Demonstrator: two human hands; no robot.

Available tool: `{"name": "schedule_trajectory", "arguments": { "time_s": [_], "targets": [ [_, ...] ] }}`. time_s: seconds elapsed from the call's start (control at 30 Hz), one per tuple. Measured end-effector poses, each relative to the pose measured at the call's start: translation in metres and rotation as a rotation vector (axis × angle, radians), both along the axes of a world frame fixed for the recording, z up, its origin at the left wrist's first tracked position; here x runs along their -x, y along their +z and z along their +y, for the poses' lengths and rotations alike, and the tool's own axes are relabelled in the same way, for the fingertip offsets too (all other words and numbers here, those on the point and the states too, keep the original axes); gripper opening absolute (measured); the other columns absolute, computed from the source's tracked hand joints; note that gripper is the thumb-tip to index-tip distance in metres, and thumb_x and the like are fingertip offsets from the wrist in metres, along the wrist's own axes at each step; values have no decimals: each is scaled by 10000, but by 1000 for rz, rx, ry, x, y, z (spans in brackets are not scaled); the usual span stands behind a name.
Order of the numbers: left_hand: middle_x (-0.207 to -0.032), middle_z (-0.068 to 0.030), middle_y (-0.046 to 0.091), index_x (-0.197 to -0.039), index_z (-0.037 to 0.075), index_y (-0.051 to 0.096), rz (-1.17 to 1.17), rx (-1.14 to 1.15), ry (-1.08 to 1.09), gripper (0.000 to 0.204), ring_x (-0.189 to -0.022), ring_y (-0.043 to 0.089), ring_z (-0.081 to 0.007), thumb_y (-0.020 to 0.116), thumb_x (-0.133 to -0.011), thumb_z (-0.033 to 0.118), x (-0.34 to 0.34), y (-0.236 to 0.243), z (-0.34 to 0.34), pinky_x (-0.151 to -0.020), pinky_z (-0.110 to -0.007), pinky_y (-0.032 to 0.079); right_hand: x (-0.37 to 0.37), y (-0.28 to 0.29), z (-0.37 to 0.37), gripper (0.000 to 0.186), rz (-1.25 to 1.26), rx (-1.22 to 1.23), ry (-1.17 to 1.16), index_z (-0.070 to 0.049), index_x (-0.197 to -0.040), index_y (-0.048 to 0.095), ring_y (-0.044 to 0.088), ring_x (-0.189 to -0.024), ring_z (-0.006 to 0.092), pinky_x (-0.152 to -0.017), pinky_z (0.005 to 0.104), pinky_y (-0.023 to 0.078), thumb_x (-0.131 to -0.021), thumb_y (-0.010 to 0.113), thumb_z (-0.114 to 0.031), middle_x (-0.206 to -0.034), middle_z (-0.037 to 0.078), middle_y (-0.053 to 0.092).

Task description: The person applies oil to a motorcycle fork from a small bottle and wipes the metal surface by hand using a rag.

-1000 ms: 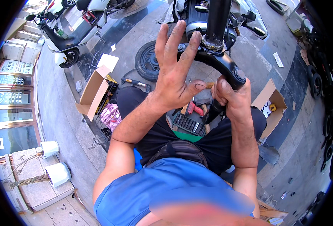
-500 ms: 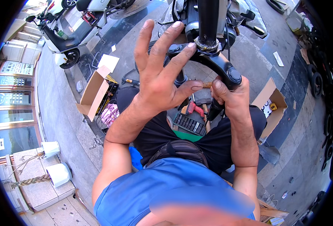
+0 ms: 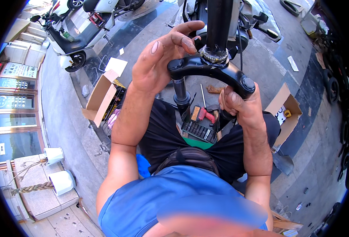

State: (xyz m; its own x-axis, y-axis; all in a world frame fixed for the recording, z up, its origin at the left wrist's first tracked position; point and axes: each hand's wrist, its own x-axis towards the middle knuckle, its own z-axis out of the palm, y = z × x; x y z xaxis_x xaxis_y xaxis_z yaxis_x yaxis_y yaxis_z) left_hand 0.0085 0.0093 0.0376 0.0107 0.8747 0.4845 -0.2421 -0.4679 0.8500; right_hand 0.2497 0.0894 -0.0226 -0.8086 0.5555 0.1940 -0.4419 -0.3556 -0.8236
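A black suspension fork (image 3: 206,65) stands upright in front of me, its thick steerer tube (image 3: 218,23) rising past the top edge. Around the tube's base, on the crown, sits a greasy ring of bearing balls (image 3: 214,55). My right hand (image 3: 243,104) is wrapped round the right fork leg just under the crown. Beside the crown's left end, my left hand (image 3: 158,57) is raised with bent, parted fingers and nothing visible in it. Its fingertips are close to the bearing ring; whether they touch it I cannot tell. The left leg (image 3: 181,94) shows a bare stanchion.
Between my knees lie a socket set (image 3: 200,130), a red-handled tool (image 3: 206,114) and a brown scrap (image 3: 214,89). Open cardboard boxes (image 3: 99,98) flank me, the right box (image 3: 283,100) holding a yellow item. A scooter (image 3: 71,43) stands far left; tyres (image 3: 330,85) lie right.
My left hand has turned over and drawn left, its spread fingers now bent. The crown's left end has swung nearer to me. My right hand keeps its grip on the fork leg.
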Motion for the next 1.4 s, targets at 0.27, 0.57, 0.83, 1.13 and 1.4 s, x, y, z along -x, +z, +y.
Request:
{"name": "schedule_trajectory", "arguments": {
  "time_s": [0.27,0.57,0.83,1.13,1.4],
  "targets": [
    [-1506,-317,419,-1348,51,536,-515,121,-271,818,-1483,317,-482,540,-913,744,-26,-12,-4,-1142,-629,382,12,-18,12,409,194,5,162,27,-922,609,460,-464,89,-469,261,370,-862,856,-294,-642,31,555],
    [-1540,-295,386,-1394,66,445,-788,93,85,799,-1339,511,-393,473,-953,733,-100,-20,-19,-1046,-548,474,31,-27,27,776,-106,-251,-259,-7,-1172,635,669,-747,116,-646,247,528,-806,760,-681,-890,50,701],
    [-1496,-180,416,-1279,-85,518,-927,-100,-216,732,-1463,346,-275,429,-1013,592,-119,-17,-5,-1254,-397,182,32,-13,5,529,27,257,-206,-52,-1118,624,587,-755,152,-654,286,448,-914,687,-536,-872,64,618],
    [-1572,-229,386,-1462,-111,450,-574,-167,-238,1103,-1554,211,-349,348,-923,845,-98,-22,-6,-1287,-466,105,25,-17,1,274,-73,354,-281,-105,-962,610,456,-590,146,-520,286,318,-999,645,-374,-710,24,504],
    [-1554,-298,388,-1504,-105,378,-314,-159,-120,1115,-1517,287,-334,376,-920,845,-95,-13,-8,-1235,-462,207,38,-23,26,337,349,273,127,-69,-972,609,506,-544,193,-541,328,412,-978,650,-404,-649,64,521]
  ]
}}
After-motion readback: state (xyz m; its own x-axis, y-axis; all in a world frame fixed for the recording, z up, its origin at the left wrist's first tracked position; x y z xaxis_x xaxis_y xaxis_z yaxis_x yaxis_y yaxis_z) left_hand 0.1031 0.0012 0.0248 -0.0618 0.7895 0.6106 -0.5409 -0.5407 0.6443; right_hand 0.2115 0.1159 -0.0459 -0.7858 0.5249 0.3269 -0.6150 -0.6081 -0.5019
